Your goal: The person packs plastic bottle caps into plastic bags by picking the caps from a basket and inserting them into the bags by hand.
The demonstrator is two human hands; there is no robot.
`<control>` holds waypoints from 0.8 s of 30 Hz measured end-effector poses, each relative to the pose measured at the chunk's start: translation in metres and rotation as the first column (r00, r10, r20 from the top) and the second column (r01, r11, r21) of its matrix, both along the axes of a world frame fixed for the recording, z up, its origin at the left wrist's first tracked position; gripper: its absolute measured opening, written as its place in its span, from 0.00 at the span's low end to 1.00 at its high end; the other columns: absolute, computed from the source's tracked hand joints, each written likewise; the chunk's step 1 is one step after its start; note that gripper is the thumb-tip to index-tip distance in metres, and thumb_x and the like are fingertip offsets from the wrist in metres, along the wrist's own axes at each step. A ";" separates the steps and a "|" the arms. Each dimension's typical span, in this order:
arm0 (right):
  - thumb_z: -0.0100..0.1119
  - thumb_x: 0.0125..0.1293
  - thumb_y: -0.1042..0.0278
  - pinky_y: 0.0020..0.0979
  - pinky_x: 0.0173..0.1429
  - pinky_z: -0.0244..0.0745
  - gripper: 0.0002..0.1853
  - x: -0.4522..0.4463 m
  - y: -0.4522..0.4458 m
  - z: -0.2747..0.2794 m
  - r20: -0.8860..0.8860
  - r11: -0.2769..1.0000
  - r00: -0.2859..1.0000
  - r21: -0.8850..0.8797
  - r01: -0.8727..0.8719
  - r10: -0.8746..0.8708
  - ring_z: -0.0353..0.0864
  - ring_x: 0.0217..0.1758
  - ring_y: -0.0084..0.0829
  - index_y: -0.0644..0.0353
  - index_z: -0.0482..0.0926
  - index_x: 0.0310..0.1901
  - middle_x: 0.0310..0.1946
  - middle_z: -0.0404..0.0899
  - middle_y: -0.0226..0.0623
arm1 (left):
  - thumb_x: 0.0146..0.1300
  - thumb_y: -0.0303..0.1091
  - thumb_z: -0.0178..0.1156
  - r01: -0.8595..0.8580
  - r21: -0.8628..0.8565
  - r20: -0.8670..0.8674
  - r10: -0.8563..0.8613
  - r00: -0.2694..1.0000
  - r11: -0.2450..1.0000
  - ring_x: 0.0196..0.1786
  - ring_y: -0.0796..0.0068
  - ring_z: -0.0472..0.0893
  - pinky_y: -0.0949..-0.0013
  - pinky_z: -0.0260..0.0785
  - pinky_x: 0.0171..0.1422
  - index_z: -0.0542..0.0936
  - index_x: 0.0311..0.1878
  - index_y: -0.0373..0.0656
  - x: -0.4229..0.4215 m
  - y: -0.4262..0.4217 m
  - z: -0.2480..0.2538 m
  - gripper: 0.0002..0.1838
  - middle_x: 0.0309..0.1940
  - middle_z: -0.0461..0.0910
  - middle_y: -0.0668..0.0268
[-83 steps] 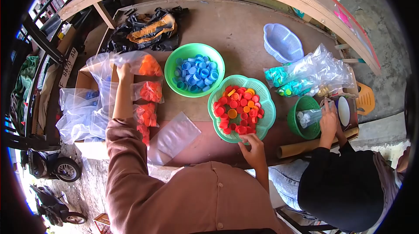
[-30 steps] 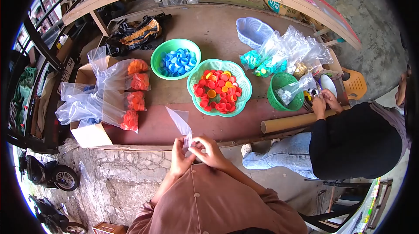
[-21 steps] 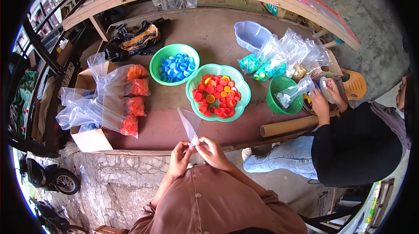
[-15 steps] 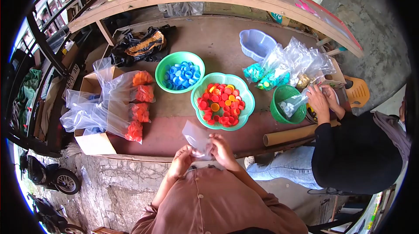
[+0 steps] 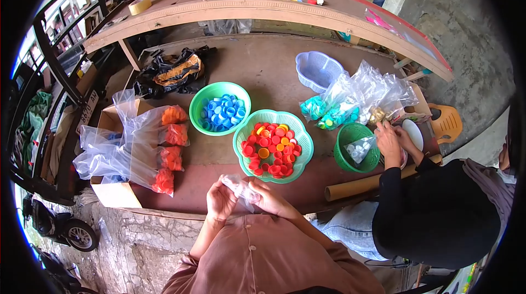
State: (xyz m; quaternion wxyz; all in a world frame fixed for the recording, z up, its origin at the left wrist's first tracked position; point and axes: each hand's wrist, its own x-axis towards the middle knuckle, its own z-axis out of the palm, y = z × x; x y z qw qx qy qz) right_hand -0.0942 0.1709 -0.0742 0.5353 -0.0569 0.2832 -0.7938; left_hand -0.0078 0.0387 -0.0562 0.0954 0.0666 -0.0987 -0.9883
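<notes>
left hand [image 5: 221,201]: fingertips pinching one end of the bag
right hand [image 5: 264,196]: its grip pinching the other end
bag [image 5: 238,186]: clear, bunched between both hands by the near edge of the tabletop [image 5: 193,180]; cannot tell whether its mouth is parted
handling: the film looks thin and likely clings, so a light pinch and small thumb rubs should serve better than hard tugs
basket [image 5: 306,150]: just beyond the hands, with red, orange and yellow caps [image 5: 275,156]
bowl [image 5: 195,109]: farther, blue caps inside

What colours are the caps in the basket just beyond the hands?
The caps are mostly red, some orange or yellow; clearest in head view.
</notes>
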 end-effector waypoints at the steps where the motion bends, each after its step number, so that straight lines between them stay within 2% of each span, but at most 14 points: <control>1: 0.52 0.63 0.69 0.20 0.43 0.68 0.15 0.001 0.001 0.008 -0.190 1.000 0.982 -0.004 -0.003 0.003 0.73 0.40 0.20 0.63 0.67 0.50 0.38 0.73 0.30 | 0.62 0.31 0.44 -0.014 0.090 -0.029 0.017 0.999 0.996 0.41 0.66 0.78 0.63 0.74 0.47 0.72 0.42 0.38 -0.002 0.000 0.000 0.10 0.39 0.77 0.59; 2: 0.52 0.63 0.69 0.20 0.43 0.68 0.15 0.002 0.002 0.013 -0.190 1.000 0.982 -0.004 0.002 -0.002 0.73 0.40 0.20 0.63 0.67 0.50 0.38 0.73 0.30 | 0.62 0.31 0.44 -0.009 0.091 -0.029 0.012 1.000 0.996 0.41 0.66 0.78 0.63 0.74 0.47 0.72 0.42 0.38 -0.003 0.002 -0.002 0.10 0.39 0.77 0.59; 4: 0.54 0.62 0.69 0.19 0.41 0.66 0.15 0.002 0.002 0.018 -0.269 0.995 0.960 0.086 -0.057 0.078 0.71 0.39 0.17 0.63 0.67 0.49 0.36 0.71 0.28 | 0.61 0.29 0.45 0.040 0.347 -0.051 -0.024 0.998 0.937 0.38 0.69 0.79 0.67 0.76 0.43 0.72 0.40 0.35 -0.006 0.008 -0.001 0.09 0.35 0.77 0.60; 6: 0.53 0.62 0.70 0.20 0.38 0.67 0.13 -0.006 0.008 -0.010 -0.303 0.995 0.952 0.104 -0.003 0.034 0.71 0.35 0.17 0.63 0.68 0.48 0.34 0.72 0.28 | 0.60 0.27 0.46 0.096 0.375 -0.061 -0.079 0.995 0.922 0.36 0.72 0.79 0.70 0.76 0.38 0.72 0.40 0.35 -0.006 0.013 -0.007 0.08 0.33 0.77 0.61; 8: 0.51 0.63 0.71 0.22 0.35 0.69 0.10 -0.017 0.022 -0.021 -0.196 0.992 0.978 0.083 0.093 -0.075 0.73 0.32 0.18 0.60 0.69 0.45 0.31 0.73 0.28 | 0.60 0.27 0.46 0.393 0.328 -0.203 -0.342 0.917 0.859 0.34 0.74 0.78 0.72 0.75 0.38 0.72 0.40 0.35 -0.002 0.017 -0.030 0.08 0.34 0.77 0.61; 9: 0.51 0.62 0.72 0.22 0.33 0.70 0.07 -0.020 0.023 -0.012 -0.082 0.974 0.977 0.101 0.202 -0.194 0.74 0.29 0.19 0.59 0.71 0.41 0.30 0.73 0.27 | 0.62 0.30 0.46 0.327 0.254 -0.019 -0.333 0.943 0.910 0.33 0.73 0.78 0.72 0.75 0.38 0.72 0.41 0.36 0.004 0.023 -0.043 0.09 0.35 0.77 0.61; 10: 0.51 0.61 0.72 0.21 0.32 0.70 0.05 -0.025 0.028 -0.001 -0.054 0.979 0.980 0.061 0.194 -0.191 0.73 0.28 0.18 0.58 0.71 0.39 0.29 0.74 0.27 | 0.63 0.35 0.47 0.346 0.123 -0.007 -0.348 0.937 0.930 0.34 0.72 0.78 0.68 0.74 0.42 0.71 0.46 0.36 0.005 0.026 -0.053 0.14 0.37 0.77 0.61; 13: 0.51 0.60 0.74 0.20 0.31 0.69 0.09 -0.025 0.024 0.012 -0.017 0.972 0.991 0.192 0.136 -0.135 0.73 0.28 0.17 0.59 0.72 0.43 0.28 0.73 0.27 | 0.64 0.40 0.48 0.315 0.097 0.050 -0.321 0.946 0.944 0.41 0.69 0.78 0.64 0.72 0.49 0.69 0.52 0.36 0.012 0.030 -0.035 0.19 0.42 0.77 0.60; 15: 0.51 0.59 0.74 0.17 0.29 0.69 0.15 -0.028 0.023 0.003 0.057 0.996 0.995 0.031 -0.086 0.084 0.74 0.30 0.16 0.61 0.70 0.49 0.30 0.74 0.28 | 0.66 0.39 0.45 0.269 -0.083 0.198 -0.249 0.948 0.959 0.47 0.70 0.77 0.66 0.70 0.53 0.69 0.52 0.41 0.011 0.029 -0.005 0.16 0.43 0.77 0.61; 16: 0.51 0.58 0.74 0.14 0.27 0.68 0.19 -0.029 0.015 -0.005 0.156 0.969 0.957 -0.091 -0.231 0.243 0.74 0.28 0.15 0.65 0.68 0.53 0.32 0.75 0.29 | 0.66 0.38 0.45 0.183 -0.008 0.186 -0.178 0.966 0.983 0.50 0.68 0.76 0.64 0.69 0.56 0.70 0.52 0.41 0.010 0.028 -0.002 0.16 0.44 0.76 0.58; 20: 0.51 0.59 0.72 0.15 0.29 0.70 0.17 -0.028 0.002 -0.020 0.180 0.970 0.954 0.006 -0.244 0.239 0.74 0.29 0.17 0.67 0.70 0.50 0.30 0.76 0.30 | 0.66 0.37 0.44 -0.001 0.036 -0.033 0.002 0.999 0.999 0.51 0.65 0.75 0.61 0.69 0.57 0.74 0.47 0.38 0.006 0.011 -0.031 0.15 0.46 0.76 0.56; 22: 0.51 0.60 0.71 0.19 0.34 0.72 0.13 -0.036 -0.003 -0.028 0.148 0.753 0.886 -0.598 -0.274 0.439 0.75 0.33 0.20 0.68 0.72 0.45 0.31 0.76 0.31 | 0.67 0.38 0.43 0.153 0.131 -0.055 -0.147 0.988 0.979 0.50 0.66 0.76 0.63 0.70 0.55 0.71 0.50 0.36 -0.001 0.007 -0.019 0.17 0.47 0.75 0.56; 23: 0.50 0.62 0.68 0.24 0.40 0.72 0.12 -0.037 0.001 -0.031 0.151 0.863 0.931 -0.448 -0.235 0.332 0.77 0.36 0.23 0.67 0.73 0.43 0.34 0.77 0.35 | 0.67 0.39 0.44 0.167 -0.040 0.295 -0.148 0.944 0.985 0.47 0.68 0.78 0.66 0.73 0.51 0.68 0.53 0.35 0.002 0.017 -0.011 0.18 0.47 0.75 0.56; 24: 0.49 0.63 0.65 0.30 0.46 0.73 0.12 -0.037 0.003 -0.021 0.131 0.942 0.966 -0.284 -0.177 0.221 0.78 0.39 0.27 0.67 0.74 0.40 0.36 0.78 0.39 | 0.67 0.39 0.44 0.319 -0.225 0.279 -0.253 0.926 0.921 0.44 0.70 0.79 0.68 0.74 0.48 0.65 0.55 0.34 0.005 0.019 -0.012 0.20 0.47 0.74 0.56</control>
